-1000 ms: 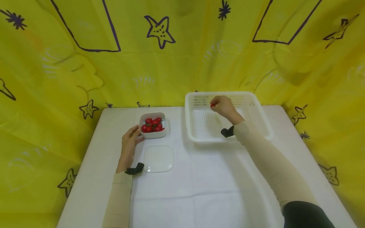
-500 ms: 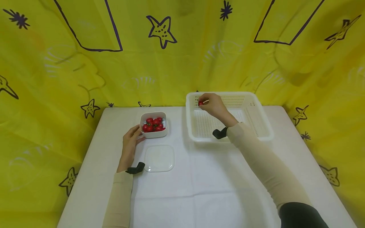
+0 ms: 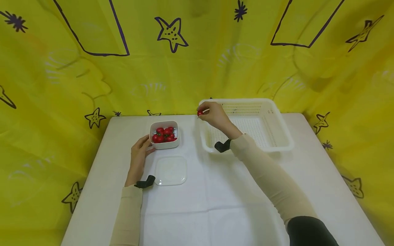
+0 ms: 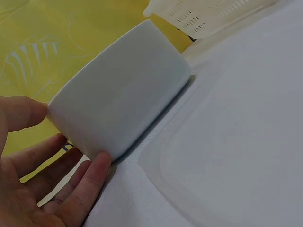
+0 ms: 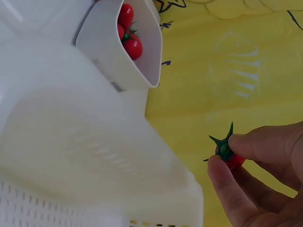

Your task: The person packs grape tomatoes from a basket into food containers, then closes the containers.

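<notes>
Between the right hand's [image 3: 217, 115] thumb and fingertips is a cherry tomato [image 5: 232, 158], pinched near its green calyx. In the head view this hand is above the far left corner of a white slotted plastic basket [image 3: 277, 128]. The left hand [image 3: 139, 153] rests its spread, fairly straight fingers against the near left corner of a small white box [image 4: 123, 90]; the thumb touches the rim and one finger lies at the base. Several red cherry tomatoes [image 3: 164, 135] with green stems fill much of the box. The basket's visible floor holds no tomatoes.
A translucent square lid [image 3: 170, 171] lies flat on the white tablecloth [image 3: 197, 225], just in front of the box. A yellow patterned curtain [image 3: 197, 68] hangs behind and along both sides of the table.
The right hand has moved left with the cherry tomato, from over the basket to its far left corner. The left hand stays at the box.
</notes>
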`<action>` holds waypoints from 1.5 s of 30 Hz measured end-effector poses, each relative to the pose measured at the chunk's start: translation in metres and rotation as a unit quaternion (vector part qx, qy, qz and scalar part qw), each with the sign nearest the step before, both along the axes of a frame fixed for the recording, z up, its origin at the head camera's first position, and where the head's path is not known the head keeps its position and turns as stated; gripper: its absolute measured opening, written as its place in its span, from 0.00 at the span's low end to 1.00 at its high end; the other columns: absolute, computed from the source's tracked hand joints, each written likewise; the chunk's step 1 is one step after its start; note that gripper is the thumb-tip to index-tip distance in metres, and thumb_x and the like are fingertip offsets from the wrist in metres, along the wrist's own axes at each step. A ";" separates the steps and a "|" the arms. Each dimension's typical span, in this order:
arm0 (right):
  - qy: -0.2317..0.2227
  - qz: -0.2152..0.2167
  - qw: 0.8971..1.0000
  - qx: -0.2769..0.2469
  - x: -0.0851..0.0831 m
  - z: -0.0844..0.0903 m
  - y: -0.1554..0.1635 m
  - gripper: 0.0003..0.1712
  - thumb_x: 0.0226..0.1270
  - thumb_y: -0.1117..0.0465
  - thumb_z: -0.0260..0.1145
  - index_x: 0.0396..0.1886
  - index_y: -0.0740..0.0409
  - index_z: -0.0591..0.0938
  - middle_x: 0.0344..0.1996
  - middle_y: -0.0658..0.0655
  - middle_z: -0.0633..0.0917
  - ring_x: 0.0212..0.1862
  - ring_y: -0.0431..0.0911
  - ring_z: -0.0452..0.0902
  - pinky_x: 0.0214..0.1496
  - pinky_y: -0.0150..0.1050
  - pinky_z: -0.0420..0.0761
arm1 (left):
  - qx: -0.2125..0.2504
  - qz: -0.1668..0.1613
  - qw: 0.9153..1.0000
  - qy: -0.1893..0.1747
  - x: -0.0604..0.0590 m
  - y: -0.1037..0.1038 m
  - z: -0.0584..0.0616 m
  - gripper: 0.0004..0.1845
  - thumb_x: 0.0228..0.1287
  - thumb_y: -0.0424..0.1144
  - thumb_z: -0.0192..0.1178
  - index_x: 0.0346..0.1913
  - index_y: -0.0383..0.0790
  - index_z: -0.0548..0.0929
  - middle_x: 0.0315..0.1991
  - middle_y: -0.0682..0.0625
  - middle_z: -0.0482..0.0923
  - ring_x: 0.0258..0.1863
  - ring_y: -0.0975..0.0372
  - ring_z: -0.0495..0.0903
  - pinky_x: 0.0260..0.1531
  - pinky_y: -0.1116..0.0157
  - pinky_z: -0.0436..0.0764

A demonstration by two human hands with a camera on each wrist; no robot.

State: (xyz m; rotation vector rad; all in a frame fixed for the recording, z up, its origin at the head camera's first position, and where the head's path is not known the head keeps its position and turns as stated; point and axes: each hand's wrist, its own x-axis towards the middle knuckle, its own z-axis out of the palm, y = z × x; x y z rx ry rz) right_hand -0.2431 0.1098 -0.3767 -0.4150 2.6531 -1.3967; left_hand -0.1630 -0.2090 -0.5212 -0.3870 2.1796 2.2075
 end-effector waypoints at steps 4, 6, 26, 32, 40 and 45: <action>-0.009 0.008 1.000 -0.007 0.000 -0.002 -0.019 0.15 0.69 0.69 0.68 0.54 0.66 0.86 0.53 0.64 0.86 0.54 0.57 0.88 0.56 0.48 0.90 | 0.003 0.001 1.000 -0.004 -0.001 -0.002 0.001 0.27 0.79 0.50 0.57 0.75 0.44 0.74 0.70 0.45 0.73 0.57 0.62 0.76 0.52 0.74 0.87; -0.018 0.012 1.000 -0.009 0.001 -0.003 -0.029 0.15 0.70 0.68 0.68 0.54 0.65 0.86 0.53 0.63 0.86 0.54 0.56 0.87 0.57 0.47 0.90 | 0.004 0.003 1.000 -0.004 -0.001 -0.002 0.001 0.27 0.79 0.50 0.57 0.75 0.44 0.74 0.70 0.45 0.73 0.56 0.62 0.76 0.51 0.74 0.87; -0.040 0.052 0.998 -0.015 0.014 -0.046 -0.102 0.15 0.69 0.68 0.69 0.55 0.64 0.87 0.53 0.61 0.88 0.53 0.54 0.88 0.50 0.38 0.90 | 0.002 0.001 1.000 -0.001 0.000 -0.002 0.000 0.26 0.80 0.49 0.56 0.74 0.44 0.74 0.71 0.46 0.72 0.57 0.61 0.77 0.51 0.73 0.87; -0.006 0.050 0.999 0.018 0.017 -0.058 -0.116 0.14 0.67 0.68 0.70 0.52 0.63 0.87 0.51 0.61 0.89 0.50 0.53 0.85 0.46 0.33 0.84 | 0.012 0.002 1.000 0.004 -0.001 -0.003 -0.001 0.26 0.80 0.47 0.56 0.74 0.42 0.74 0.71 0.44 0.72 0.56 0.62 0.77 0.52 0.73 0.87; 0.040 0.051 0.996 0.061 0.020 -0.075 -0.127 0.12 0.67 0.70 0.69 0.49 0.62 0.86 0.50 0.60 0.88 0.48 0.53 0.83 0.53 0.41 0.84 | 0.000 0.000 1.000 0.006 0.001 -0.001 -0.001 0.26 0.80 0.49 0.56 0.74 0.44 0.75 0.71 0.46 0.73 0.57 0.61 0.77 0.51 0.73 0.87; 0.054 0.054 0.995 0.065 0.018 -0.078 -0.132 0.11 0.68 0.69 0.70 0.48 0.62 0.88 0.49 0.59 0.89 0.48 0.52 0.84 0.52 0.42 0.85 | 0.001 0.004 1.000 0.008 0.000 -0.002 -0.003 0.25 0.80 0.49 0.57 0.73 0.44 0.76 0.70 0.47 0.73 0.57 0.60 0.77 0.50 0.74 0.87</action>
